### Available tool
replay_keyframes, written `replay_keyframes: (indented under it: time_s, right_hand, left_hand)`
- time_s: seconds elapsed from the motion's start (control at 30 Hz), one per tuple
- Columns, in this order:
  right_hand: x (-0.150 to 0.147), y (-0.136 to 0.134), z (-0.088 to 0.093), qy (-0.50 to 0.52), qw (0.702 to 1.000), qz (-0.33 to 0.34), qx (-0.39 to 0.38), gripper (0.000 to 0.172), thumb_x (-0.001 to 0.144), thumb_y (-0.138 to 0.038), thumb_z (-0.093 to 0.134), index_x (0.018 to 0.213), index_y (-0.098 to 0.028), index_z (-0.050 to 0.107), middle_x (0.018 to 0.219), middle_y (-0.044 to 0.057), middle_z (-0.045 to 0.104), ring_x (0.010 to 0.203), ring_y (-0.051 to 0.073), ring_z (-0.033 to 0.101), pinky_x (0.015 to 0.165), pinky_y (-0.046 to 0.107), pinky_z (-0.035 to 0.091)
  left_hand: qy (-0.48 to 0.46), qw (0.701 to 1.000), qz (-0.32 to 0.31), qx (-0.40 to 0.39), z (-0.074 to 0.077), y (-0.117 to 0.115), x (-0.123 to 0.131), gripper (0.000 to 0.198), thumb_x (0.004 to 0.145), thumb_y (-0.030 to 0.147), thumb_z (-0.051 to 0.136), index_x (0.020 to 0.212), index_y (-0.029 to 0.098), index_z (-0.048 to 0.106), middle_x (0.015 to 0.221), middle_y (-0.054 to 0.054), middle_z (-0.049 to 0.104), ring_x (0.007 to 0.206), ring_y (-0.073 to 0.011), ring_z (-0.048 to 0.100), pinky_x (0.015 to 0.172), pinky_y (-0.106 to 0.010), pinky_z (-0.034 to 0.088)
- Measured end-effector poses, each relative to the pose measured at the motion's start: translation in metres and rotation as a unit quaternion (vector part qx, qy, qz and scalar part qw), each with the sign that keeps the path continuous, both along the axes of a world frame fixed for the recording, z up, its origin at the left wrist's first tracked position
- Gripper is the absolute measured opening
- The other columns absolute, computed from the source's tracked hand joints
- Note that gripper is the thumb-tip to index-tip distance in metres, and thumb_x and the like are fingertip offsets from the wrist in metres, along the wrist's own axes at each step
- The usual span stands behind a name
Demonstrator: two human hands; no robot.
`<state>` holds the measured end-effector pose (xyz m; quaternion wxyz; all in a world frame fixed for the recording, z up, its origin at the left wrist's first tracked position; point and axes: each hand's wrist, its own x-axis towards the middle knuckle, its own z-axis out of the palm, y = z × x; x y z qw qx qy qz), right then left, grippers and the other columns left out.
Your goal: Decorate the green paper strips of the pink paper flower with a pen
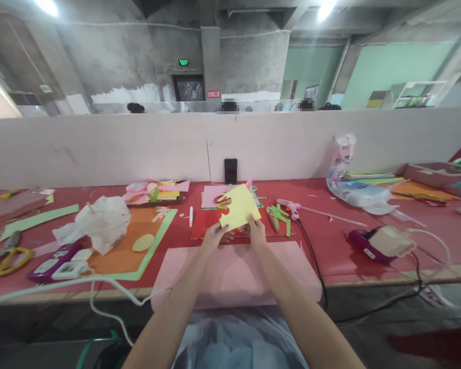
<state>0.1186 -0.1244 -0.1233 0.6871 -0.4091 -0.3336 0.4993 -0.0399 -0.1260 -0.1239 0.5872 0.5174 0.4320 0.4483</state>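
A yellow sheet of paper [241, 205] with a notch cut in its left edge is held up at the middle of the view. My left hand [215, 236] grips its lower left corner, and my right hand [255, 228] pinches its lower right edge. Scissors with red and yellow handles [223, 201] lie just behind the sheet, partly hidden by it. Beneath are a red sheet [203, 225] and a pink sheet [208, 198]. Green paper strips [279, 214] lie to the right, beside a pink glue gun [292, 207].
A pink board [234, 271] lies at the front edge. On the left are a crumpled white bag [107, 223], an orange sheet [132, 251] and large scissors [13, 259]. A black phone [231, 171] leans on the partition. Purple power strips [371, 246] and cables lie right and left.
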Motion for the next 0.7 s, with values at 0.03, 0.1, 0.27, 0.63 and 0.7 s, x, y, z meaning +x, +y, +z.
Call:
replay_keyframes:
  time_s: [0.03, 0.1, 0.27, 0.63, 0.7]
  right_hand:
    - [0.0, 0.0, 0.001, 0.002, 1.0, 0.006, 0.002, 0.038, 0.064, -0.05, 0.067, 0.079, -0.017, 0.058, 0.059, 0.001, 0.067, 0.05, 0.018, 0.063, 0.05, 0.029, 0.053]
    - [-0.002, -0.002, 0.003, 0.002, 1.0, 0.023, 0.005, 0.039, 0.06, -0.045, 0.072, 0.083, -0.016, 0.06, 0.069, 0.003, 0.07, 0.057, 0.018, 0.065, 0.054, 0.028, 0.054]
    - [-0.01, -0.011, 0.009, -0.011, 0.996, 0.089, 0.003, 0.042, 0.057, -0.038, 0.075, 0.088, -0.012, 0.065, 0.085, 0.009, 0.071, 0.07, 0.021, 0.068, 0.061, 0.03, 0.056]
    - [-0.015, -0.014, 0.01, -0.059, 0.994, 0.09, -0.012, 0.035, 0.055, -0.031, 0.077, 0.084, -0.014, 0.068, 0.081, 0.007, 0.072, 0.063, 0.021, 0.067, 0.059, 0.032, 0.057]
    - [-0.016, -0.016, 0.011, -0.063, 0.993, 0.099, -0.006, 0.034, 0.057, -0.034, 0.077, 0.084, -0.014, 0.068, 0.077, 0.007, 0.072, 0.062, 0.021, 0.067, 0.061, 0.033, 0.057]
  left_hand:
    - [-0.001, 1.0, 0.004, 0.004, 0.0, 0.001, 0.0, 0.027, 0.087, 0.03, 0.052, 0.109, 0.014, 0.053, 0.104, -0.007, 0.057, 0.085, -0.0166, 0.059, 0.071, -0.034, 0.051]
    - [-0.003, 1.0, 0.014, 0.013, -0.001, 0.003, -0.002, 0.027, 0.088, 0.03, 0.052, 0.109, 0.014, 0.053, 0.104, -0.007, 0.057, 0.085, -0.0166, 0.059, 0.071, -0.034, 0.051]
    - [0.003, 0.999, 0.029, 0.029, -0.006, 0.006, -0.002, 0.027, 0.087, 0.03, 0.053, 0.109, 0.014, 0.053, 0.105, -0.007, 0.057, 0.086, -0.0171, 0.059, 0.073, -0.035, 0.051]
    - [0.047, 0.996, 0.058, 0.042, -0.009, 0.012, -0.008, 0.028, 0.087, 0.031, 0.053, 0.109, 0.014, 0.054, 0.108, -0.007, 0.056, 0.091, -0.019, 0.058, 0.076, -0.038, 0.05]
    - [0.052, 0.996, 0.053, 0.044, -0.009, 0.011, -0.006, 0.027, 0.087, 0.03, 0.053, 0.109, 0.014, 0.054, 0.108, -0.007, 0.056, 0.091, -0.0187, 0.058, 0.076, -0.038, 0.05]
